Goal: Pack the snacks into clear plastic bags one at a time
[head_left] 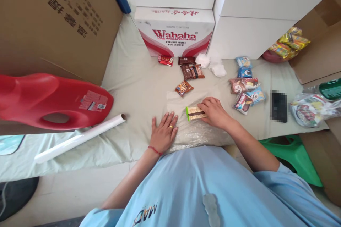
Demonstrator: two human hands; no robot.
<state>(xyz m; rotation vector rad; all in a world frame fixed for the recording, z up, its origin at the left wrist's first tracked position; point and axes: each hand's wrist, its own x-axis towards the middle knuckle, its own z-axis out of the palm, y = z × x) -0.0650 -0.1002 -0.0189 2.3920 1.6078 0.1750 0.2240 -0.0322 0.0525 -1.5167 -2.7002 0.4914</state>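
Observation:
My right hand (213, 112) has its fingers closed on the right end of a wrapped snack bar (195, 113), beige with a brown stripe and a green end. The bar lies on or just over a clear plastic bag (197, 135) at the cloth's front edge. Flat on the cloth, by the bag's left side, my left hand (163, 132) rests with fingers stretched and holds nothing. Beyond the bar sits an orange-brown snack packet (183, 88). Farther back are dark brown packets (186, 71) and a red packet (165, 60).
Blue and brown-pink snack packets (243, 85) lie to the right. White crumpled tissues (217, 68) sit before a Wahaha carton (176, 32). At left are a red detergent bottle (64, 103) and a white roll (80, 139). A green stool (301, 159) stands below at right.

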